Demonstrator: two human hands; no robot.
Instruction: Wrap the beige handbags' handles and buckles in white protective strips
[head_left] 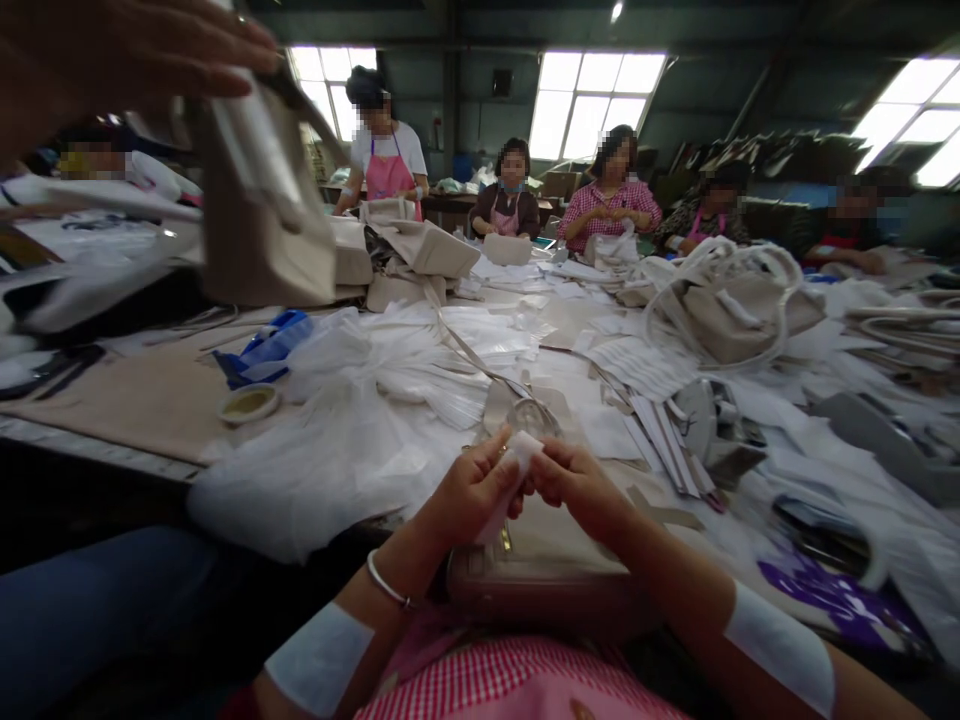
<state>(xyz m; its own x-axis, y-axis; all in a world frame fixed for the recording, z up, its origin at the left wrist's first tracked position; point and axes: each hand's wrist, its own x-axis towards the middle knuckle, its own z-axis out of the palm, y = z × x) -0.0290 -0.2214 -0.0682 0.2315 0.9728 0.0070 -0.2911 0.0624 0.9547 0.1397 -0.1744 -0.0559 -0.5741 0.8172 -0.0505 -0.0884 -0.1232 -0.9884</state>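
My left hand [471,492] and my right hand [577,490] meet close in front of me, both pinched on a small white piece of paper or film [521,452] held between the fingertips. Under them a beige handbag [540,570] with a gold clasp rests against my lap at the table's near edge. A silver bangle circles my left wrist, and white patches cover both forearms.
White tissue paper and plastic sheets [352,420] are heaped across the table [135,400]. A small round tin [249,403], blue tape tool [266,350] and beige bags [731,300] lie around. Another person's hand [112,60] lifts a beige bag [262,210] at upper left. Several workers sit at the far side.
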